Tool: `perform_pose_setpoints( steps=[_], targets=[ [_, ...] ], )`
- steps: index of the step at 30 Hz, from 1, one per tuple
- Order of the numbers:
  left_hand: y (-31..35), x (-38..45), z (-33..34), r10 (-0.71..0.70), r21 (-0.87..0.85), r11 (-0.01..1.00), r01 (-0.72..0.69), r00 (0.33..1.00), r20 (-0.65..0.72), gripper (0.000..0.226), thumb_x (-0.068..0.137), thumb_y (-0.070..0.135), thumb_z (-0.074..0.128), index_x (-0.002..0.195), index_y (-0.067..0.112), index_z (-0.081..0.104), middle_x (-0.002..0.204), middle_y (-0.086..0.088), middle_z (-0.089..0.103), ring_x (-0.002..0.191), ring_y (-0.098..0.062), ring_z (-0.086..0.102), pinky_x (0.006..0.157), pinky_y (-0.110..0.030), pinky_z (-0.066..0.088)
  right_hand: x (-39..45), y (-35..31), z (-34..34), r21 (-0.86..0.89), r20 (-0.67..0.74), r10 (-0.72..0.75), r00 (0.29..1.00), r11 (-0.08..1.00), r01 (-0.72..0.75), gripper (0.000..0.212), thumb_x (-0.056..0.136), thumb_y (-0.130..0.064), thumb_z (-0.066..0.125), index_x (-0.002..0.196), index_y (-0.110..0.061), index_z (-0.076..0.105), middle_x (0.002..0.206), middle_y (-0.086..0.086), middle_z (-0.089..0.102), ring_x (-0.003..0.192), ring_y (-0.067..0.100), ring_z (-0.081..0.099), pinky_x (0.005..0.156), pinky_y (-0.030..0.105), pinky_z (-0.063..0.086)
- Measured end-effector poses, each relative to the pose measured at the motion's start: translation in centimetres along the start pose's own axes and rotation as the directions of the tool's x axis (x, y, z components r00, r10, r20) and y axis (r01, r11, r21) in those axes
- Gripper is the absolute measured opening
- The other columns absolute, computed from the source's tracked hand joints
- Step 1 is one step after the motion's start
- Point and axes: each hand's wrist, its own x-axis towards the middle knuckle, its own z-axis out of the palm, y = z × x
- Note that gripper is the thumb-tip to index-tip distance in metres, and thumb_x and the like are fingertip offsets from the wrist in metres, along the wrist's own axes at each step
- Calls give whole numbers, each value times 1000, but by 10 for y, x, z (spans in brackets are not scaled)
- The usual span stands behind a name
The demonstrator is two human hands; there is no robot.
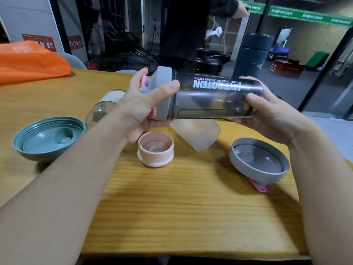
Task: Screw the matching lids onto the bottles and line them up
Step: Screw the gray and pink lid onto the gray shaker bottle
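Note:
I hold a smoky grey shaker bottle [215, 96] sideways above the table. Its grey lid [162, 92] with a pink flip tab points left. My left hand [145, 109] wraps around that lid. My right hand [267, 113] grips the bottle's base end. On the table lie a pink lid [155, 149] upside down, a grey lid with a pink tab [258, 162] upside down, and a teal lid [47, 138] upside down. A frosted bottle [198, 133] lies under the held one. A clear bottle with a white collar [104, 105] lies behind my left forearm.
Two bottles stand at the table's far edge: a black-lidded one [209, 61] and a dark blue flask [252, 54]. An orange bag [30, 62] sits at the far left. A person in dark clothes [183, 29] stands behind the wooden table [191, 207].

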Motion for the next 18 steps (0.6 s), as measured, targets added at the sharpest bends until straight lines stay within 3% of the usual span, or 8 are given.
perform_pose_setpoints(
  steps=[2,4,8,12,16,18],
  targets=[
    [0,1,-1,-32,2,999,32,999,-8,103,48,48,82,139,38,34,128,-5,52,115,-33,58,65,-44,57,1,1,-2,54,51,-36,998,998,34,82,52,-42,89,123,-34,50,115,5,63,101,24,64,79,34,55],
    [0,2,-2,-55,-9,998,55,998,-15,104,47,50,80,139,37,33,108,-8,48,102,-29,61,65,-44,57,1,1,-3,55,64,-55,996,997,51,88,50,-39,90,127,-33,48,113,6,64,103,26,63,82,36,55],
    [-1,2,-3,-52,-3,999,52,999,-8,104,46,51,80,139,37,34,109,-11,53,101,-28,62,65,-44,57,1,0,-3,41,62,-35,997,999,33,91,50,-38,90,130,-32,46,123,4,63,109,26,63,82,36,55],
    [-3,1,-4,-30,-11,999,30,1000,-6,101,48,51,81,137,41,35,135,-3,51,106,-28,63,66,-45,57,1,-1,3,24,-15,2,1000,1000,-1,65,73,-24,67,133,-30,42,128,3,60,110,22,64,79,32,56],
    [-6,-3,-3,55,-5,998,-55,998,-1,102,48,46,83,137,50,31,144,5,39,113,-28,57,65,-40,58,2,-2,15,93,-121,76,990,994,-65,40,94,-44,46,131,-30,45,118,-5,65,94,7,70,68,22,56],
    [-5,-5,0,125,12,992,-125,992,0,109,53,39,86,142,48,23,140,12,39,107,-19,58,60,-29,56,3,-3,16,72,-149,139,979,989,-130,39,98,-46,31,116,-24,57,102,-5,73,88,7,71,67,22,56]
  ],
)
